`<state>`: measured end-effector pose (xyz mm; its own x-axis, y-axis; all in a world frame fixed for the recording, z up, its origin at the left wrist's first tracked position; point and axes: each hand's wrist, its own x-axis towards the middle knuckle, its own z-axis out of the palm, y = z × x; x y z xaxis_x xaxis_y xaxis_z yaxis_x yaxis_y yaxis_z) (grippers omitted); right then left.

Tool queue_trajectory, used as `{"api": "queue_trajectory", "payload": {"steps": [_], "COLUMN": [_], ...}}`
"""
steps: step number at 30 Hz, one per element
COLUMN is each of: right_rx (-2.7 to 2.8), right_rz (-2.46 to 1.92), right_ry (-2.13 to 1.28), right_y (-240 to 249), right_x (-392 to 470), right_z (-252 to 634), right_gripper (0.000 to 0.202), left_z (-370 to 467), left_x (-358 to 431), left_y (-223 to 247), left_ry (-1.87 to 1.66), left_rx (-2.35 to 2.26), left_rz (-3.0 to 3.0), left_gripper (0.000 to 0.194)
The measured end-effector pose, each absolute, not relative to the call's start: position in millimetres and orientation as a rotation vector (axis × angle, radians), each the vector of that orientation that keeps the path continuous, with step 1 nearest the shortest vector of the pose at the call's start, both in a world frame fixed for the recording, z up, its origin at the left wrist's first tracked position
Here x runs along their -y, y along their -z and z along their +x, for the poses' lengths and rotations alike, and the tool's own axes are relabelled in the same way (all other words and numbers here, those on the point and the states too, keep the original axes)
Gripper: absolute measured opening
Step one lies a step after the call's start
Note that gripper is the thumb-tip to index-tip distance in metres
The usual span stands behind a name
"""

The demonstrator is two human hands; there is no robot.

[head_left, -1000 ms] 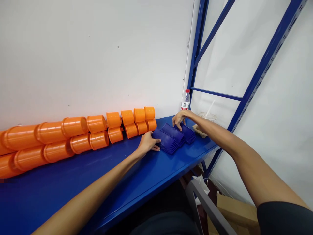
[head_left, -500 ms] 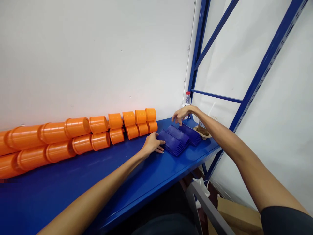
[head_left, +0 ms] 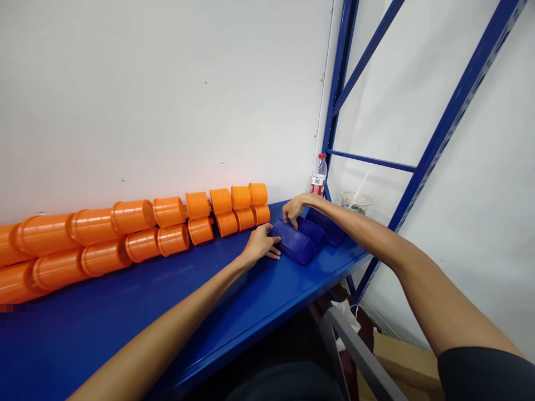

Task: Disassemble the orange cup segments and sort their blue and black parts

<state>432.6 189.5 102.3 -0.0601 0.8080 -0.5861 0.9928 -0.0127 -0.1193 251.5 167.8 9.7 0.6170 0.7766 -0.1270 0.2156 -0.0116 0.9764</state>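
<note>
Stacks of thin, dark blue rectangular pieces lie fanned side by side on the blue tabletop (head_left: 234,289). My left hand (head_left: 259,244) rests at the left end of the nearest stack (head_left: 292,240), fingers apart and touching its edge. Bent downward, my right hand (head_left: 296,208) has its fingertips at the far edge of that stack, by the middle stack (head_left: 311,229). A gap shows between its fingers, though the tips are partly hidden. My right forearm partly covers the farthest stack (head_left: 328,227).
Orange cylindrical cups (head_left: 134,218) lie in two stacked rows along the white wall. A red-capped bottle (head_left: 319,177) and a lidded cup with a straw (head_left: 356,201) stand at the far right, near the blue rack frame (head_left: 374,161). A grey chair part (head_left: 363,356) and cardboard box (head_left: 405,359) are below.
My right hand has moved left and down, from above the middle and farthest stacks to the far edge of the nearest one. My left hand has stayed almost still.
</note>
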Motion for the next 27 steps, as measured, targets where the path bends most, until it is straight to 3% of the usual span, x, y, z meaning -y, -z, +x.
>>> {"api": "queue_trajectory", "payload": {"steps": [9,14,18,22,27], "right_rx": [-1.873,-1.947,-2.078,-2.056,-1.935], "right_rz": [1.881,1.877,1.983,2.217,2.291], "right_ry": [0.737,0.697,0.287,-0.258,-0.303], "right_y": [-101,-110,-124,-128,-111], "right_x": [-186,-181,-155,-109,-63], "right_z": [439,437,433,431,430], "right_gripper": [0.050,0.058,0.065,0.044,0.030], "left_z": [252,250,247,247,252], "left_x": [-172,-172,-171,-171,-173], "left_y": [-3,-1,1,2,0], "left_ry": [-0.541,-0.553,-0.576,-0.571,-0.553], "left_rx": [-0.832,-0.821,-0.827,-0.818,-0.821], "left_rz": [1.577,1.585,1.586,1.601,1.640], "left_gripper": [0.021,0.024,0.036,0.028,0.023]}}
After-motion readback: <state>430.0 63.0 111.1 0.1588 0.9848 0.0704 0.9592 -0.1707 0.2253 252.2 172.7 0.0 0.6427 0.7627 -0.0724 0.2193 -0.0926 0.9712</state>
